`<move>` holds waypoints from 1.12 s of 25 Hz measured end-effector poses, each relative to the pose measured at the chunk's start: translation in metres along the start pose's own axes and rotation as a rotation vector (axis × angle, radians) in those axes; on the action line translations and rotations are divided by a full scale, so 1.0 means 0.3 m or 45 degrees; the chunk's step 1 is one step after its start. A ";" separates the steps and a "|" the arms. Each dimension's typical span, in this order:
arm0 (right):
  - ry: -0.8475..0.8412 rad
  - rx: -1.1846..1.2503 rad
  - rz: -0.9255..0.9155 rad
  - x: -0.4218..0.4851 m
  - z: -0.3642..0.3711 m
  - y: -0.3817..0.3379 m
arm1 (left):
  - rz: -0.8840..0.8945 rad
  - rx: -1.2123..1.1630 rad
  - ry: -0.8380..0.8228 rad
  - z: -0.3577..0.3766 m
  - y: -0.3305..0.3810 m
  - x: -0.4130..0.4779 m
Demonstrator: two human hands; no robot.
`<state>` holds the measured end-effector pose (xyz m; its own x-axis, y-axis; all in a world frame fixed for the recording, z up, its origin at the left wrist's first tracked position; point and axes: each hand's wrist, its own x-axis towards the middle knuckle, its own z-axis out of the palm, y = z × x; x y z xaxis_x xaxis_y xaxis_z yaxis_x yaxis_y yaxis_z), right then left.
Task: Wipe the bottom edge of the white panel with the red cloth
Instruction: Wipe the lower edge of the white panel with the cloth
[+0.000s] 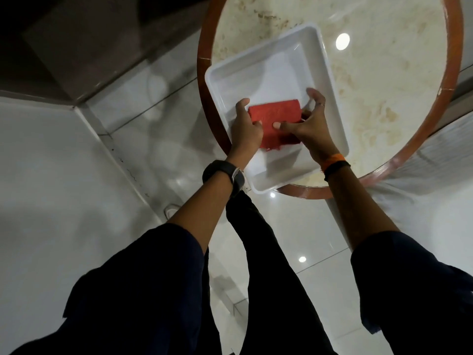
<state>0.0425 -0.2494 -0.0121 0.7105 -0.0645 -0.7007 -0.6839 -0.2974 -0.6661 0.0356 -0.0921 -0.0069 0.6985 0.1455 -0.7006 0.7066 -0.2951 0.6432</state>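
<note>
Both grips close on the cloth (275,116): the left grip (247,129) curls over its left end, the right grip (309,124) pinches its right end, thumb on top. The cloth sits in the tray's (320,47) near half, at the round worktop's (384,73) near-left edge.

My one camera rides on my head, wide-angle, facing forward and steeply down onto the round cream marble table with a red-brown rim (384,60). My left hand (246,128) and right hand (311,125) sit mid-frame, at arm's length.
</note>
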 end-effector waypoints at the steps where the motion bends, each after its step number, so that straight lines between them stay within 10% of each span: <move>1: 0.066 -0.099 -0.022 0.006 0.013 -0.005 | 0.072 0.092 0.036 0.012 -0.001 0.002; 11: -0.043 0.408 -0.147 -0.190 0.214 -0.228 | 0.880 0.771 0.686 -0.306 -0.085 -0.127; 28: -0.508 -0.516 -0.006 0.290 1.857 0.744 | -0.271 2.270 -0.246 -1.148 -1.497 0.283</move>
<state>-0.1404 0.2094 -0.3642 0.5421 0.2789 -0.7927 -0.5069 -0.6438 -0.5732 -0.1834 0.3780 -0.2487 0.5079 0.2506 -0.8242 -0.2762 -0.8589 -0.4314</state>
